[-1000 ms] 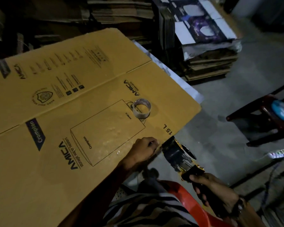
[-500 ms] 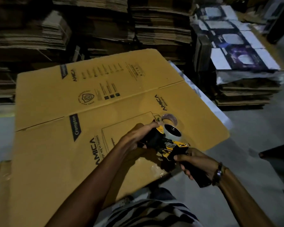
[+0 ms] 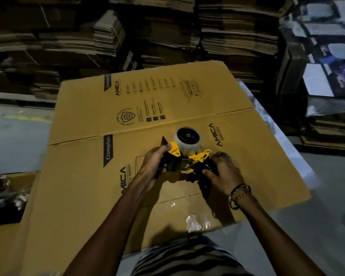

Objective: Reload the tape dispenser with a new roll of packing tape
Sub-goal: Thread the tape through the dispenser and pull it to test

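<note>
Hands meet over the cardboard [image 3: 187,100]: our left hand [image 3: 154,163], a second ago resting on the sheet, now curls its fingers round the dispenser [image 3: 184,158] nose, while our right hand [image 3: 220,172] grips the handle. A near-spent roll [image 3: 186,139] sits on the hub, so unloading comes first.

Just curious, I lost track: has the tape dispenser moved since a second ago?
Yes. The tape dispenser was off the flattened carton's near edge; now it is over the carton, near the AMICA print, gripped by the left hand and right hand.
</note>
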`<state>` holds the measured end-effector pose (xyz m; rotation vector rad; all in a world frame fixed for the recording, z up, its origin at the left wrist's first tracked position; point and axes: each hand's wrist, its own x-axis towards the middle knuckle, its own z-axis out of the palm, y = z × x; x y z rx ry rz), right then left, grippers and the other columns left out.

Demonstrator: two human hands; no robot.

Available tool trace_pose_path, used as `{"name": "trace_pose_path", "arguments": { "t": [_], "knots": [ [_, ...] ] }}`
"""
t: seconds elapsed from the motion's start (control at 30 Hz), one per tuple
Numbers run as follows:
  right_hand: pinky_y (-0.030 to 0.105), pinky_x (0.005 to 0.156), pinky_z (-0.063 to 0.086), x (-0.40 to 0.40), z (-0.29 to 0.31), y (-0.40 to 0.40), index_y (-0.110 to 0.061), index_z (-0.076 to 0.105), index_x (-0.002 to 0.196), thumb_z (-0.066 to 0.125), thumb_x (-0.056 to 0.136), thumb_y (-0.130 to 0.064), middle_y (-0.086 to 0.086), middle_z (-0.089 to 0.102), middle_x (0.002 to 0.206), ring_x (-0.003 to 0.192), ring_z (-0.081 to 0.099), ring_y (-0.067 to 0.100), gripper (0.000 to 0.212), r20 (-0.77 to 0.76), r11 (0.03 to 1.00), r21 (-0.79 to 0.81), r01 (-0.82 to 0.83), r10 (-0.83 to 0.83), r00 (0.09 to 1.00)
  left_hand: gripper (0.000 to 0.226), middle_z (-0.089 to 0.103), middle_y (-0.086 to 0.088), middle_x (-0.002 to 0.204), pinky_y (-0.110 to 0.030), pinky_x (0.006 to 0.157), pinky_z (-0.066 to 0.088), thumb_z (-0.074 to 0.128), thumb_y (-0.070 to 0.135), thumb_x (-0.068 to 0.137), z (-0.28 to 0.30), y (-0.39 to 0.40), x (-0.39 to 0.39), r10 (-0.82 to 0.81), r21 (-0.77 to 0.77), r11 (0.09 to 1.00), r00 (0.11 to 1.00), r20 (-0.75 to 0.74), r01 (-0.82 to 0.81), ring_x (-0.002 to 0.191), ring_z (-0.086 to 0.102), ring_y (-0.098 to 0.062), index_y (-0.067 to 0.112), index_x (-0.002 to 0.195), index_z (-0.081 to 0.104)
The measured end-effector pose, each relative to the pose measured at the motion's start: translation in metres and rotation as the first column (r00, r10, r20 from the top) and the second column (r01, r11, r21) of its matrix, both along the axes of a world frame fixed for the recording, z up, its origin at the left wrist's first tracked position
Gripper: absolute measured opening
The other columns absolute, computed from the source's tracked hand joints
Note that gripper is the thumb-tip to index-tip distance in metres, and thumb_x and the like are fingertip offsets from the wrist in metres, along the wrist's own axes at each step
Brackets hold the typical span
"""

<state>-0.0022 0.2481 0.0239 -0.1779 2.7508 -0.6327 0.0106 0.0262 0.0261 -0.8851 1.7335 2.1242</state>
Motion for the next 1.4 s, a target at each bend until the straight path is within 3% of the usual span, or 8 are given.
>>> {"name": "trace_pose_path", "arguments": {
  "t": [0.1,0.3,0.47,0.67,0.9,1.03,1.23,1.4],
  "knots": [
    [0.035,0.096,0.043,-0.03,0.001,-0.004,-0.019,0.055,0.136,0.06,0.095,-0.034,0.008,0.059,0.133,0.123,0.054,0.031,0.044,-0.078,0.992,0.062,-0.111,0.116,0.99,0.032,0.07,-0.012,0.115,-0.026,0.055,0.049,0.065,0.038,0.091,-0.008,-0.008,-0.012,0.048,0.024,0.999,0.999,0.006,-0.048,0.09,0.066,-0.021,0.016,0.115,0.067],
    [0.037,0.09,0.045,-0.095,-0.003,-0.015,-0.017,0.058,0.13,0.059,0.095,-0.032,0.007,0.063,0.125,0.114,0.059,0.031,0.038,-0.128,0.949,0.11,-0.296,0.309,0.942,0.053,0.065,-0.014,0.129,-0.032,0.086,0.046,0.065,0.046,0.089,-0.022,-0.026,-0.041,0.042,-0.086,0.995,0.999,0.001,-0.042,0.111,0.064,-0.022,0.01,0.129,0.064],
    [0.04,0.091,0.042,-0.142,-0.018,-0.03,-0.019,0.057,0.131,0.059,0.093,-0.033,0.006,0.063,0.124,0.115,0.058,0.032,0.04,-0.149,0.914,0.146,-0.378,0.398,0.905,0.047,0.067,-0.017,0.127,-0.026,0.078,0.043,0.066,0.036,0.093,-0.035,-0.03,-0.066,0.17,-0.146,0.975,0.985,0.006,-0.167,0.126,0.058,-0.029,0.002,0.126,0.065],
    [0.041,0.09,0.04,-0.171,-0.042,-0.041,-0.018,0.056,0.131,0.059,0.094,-0.032,0.006,0.062,0.123,0.113,0.057,0.031,0.04,-0.155,0.89,0.145,-0.432,0.452,0.878,0.038,0.069,-0.008,0.121,-0.017,0.066,0.043,0.062,0.027,0.097,-0.046,-0.025,-0.079,0.268,-0.158,0.952,0.963,0.012,-0.263,0.111,0.063,-0.016,0.002,0.126,0.064],
    [0.04,0.091,0.038,-0.176,-0.062,-0.043,-0.018,0.054,0.132,0.059,0.093,-0.033,0.005,0.061,0.122,0.111,0.056,0.028,0.042,-0.158,0.886,0.134,-0.443,0.46,0.873,0.035,0.071,-0.007,0.116,-0.031,0.098,0.044,0.067,0.023,0.093,-0.067,-0.025,-0.078,0.315,-0.218,0.925,0.949,-0.02,-0.312,0.116,0.063,-0.025,0.005,0.124,0.067],
    [0.04,0.091,0.038,-0.175,-0.069,-0.042,-0.019,0.055,0.132,0.058,0.094,-0.034,0.005,0.06,0.122,0.111,0.056,0.028,0.041,-0.147,0.881,0.144,-0.45,0.469,0.871,0.034,0.071,-0.009,0.112,-0.025,0.078,0.048,0.067,0.018,0.094,-0.072,-0.021,-0.077,0.349,-0.25,0.904,0.936,-0.032,-0.346,0.109,0.063,-0.023,0.003,0.125,0.066],
    [0.041,0.091,0.04,-0.178,-0.07,-0.042,-0.022,0.056,0.128,0.058,0.093,-0.036,0.005,0.06,0.119,0.109,0.057,0.029,0.038,-0.147,0.878,0.159,-0.451,0.473,0.869,0.033,0.07,-0.004,0.101,-0.021,0.068,0.047,0.066,0.018,0.095,-0.078,-0.02,-0.076,0.355,-0.281,0.893,0.934,-0.037,-0.351,0.088,0.063,-0.016,0.004,0.125,0.066],
    [0.042,0.091,0.042,-0.175,-0.07,-0.042,-0.022,0.052,0.135,0.055,0.096,-0.038,0.005,0.059,0.124,0.111,0.057,0.029,0.043,-0.149,0.87,0.202,-0.449,0.481,0.864,0.035,0.072,-0.008,0.112,-0.032,0.086,0.052,0.066,0.025,0.095,-0.08,-0.018,-0.075,0.334,-0.361,0.875,0.942,-0.034,-0.324,0.104,0.067,-0.024,0.009,0.125,0.067]
  ]
}}
